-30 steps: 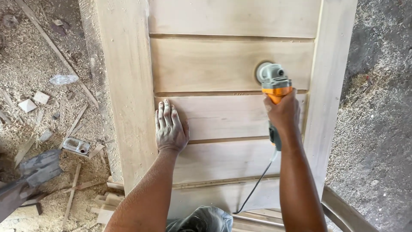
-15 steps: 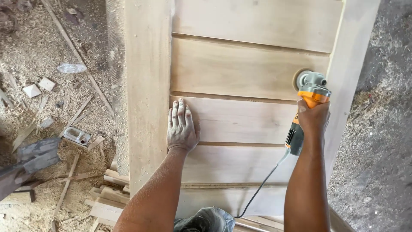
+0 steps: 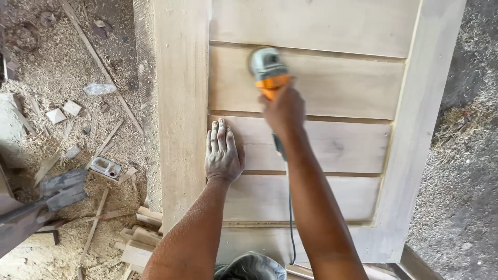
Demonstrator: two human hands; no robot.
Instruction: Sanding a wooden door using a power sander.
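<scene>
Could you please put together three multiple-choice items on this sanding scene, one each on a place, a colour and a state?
1. Where does the left hand rest?
A. On the sawdust-covered ground
B. Flat on a slat of the wooden panel
C. On the tool's cord

2. What colour is the band on the power sander, just above the right hand?
A. Orange
B. Blue
C. Purple

3. How is the sander held?
A. Lying loose with nobody touching it
B. Gripped by both hands
C. Gripped by the right hand alone

Answers:
1 B, the open palm and spread fingers lie on the slat.
2 A, an orange band shows below the grey head.
3 C, only the right hand wraps the body; the left is apart from it.
</scene>
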